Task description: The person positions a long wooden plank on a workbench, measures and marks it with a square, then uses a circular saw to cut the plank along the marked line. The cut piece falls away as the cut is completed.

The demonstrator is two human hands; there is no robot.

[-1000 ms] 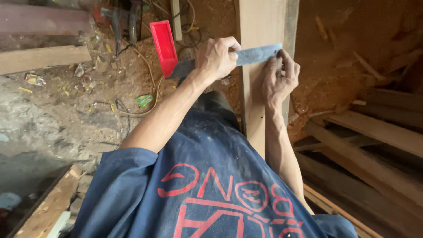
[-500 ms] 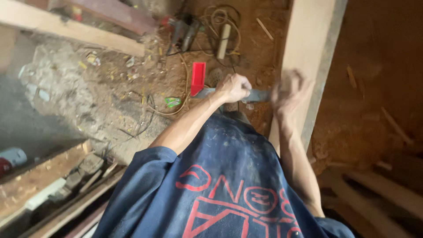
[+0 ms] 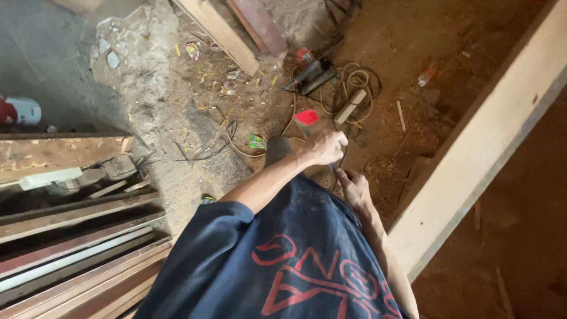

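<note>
head view, looking straight down over a dark blue shirt [image 3: 283, 266] with red print, lower centre of frame.

left hand [image 3: 323, 147]: centre of frame, fingers curled into a closed fist. a thin dark bit of something shows just below the fist; too small and blurred to say what it is, or whether the fist grips it.

right hand [image 3: 353, 188]: just below and right of the left hand, close to it, fingers held together and pointing up-frame toward the fist. cannot tell if they pinch anything.

red flat tool [image 3: 306, 117]: on the dirt floor just above the left hand, apart from it.

pale wooden beam [image 3: 472, 159]: runs diagonally from upper right to lower centre-right, right of both hands, not touched.

power tool [image 3: 310, 74] with coiled cord [image 3: 360, 80]: upper centre, on the ground.

white rectangular block [image 3: 349, 106]: inside the cord loop.

stacked planks [image 3: 77, 236]: lower left.

red and white canister [image 3: 20, 111]: far left edge.

floor: reddish dirt, rubble, scattered yellow scraps.
</note>
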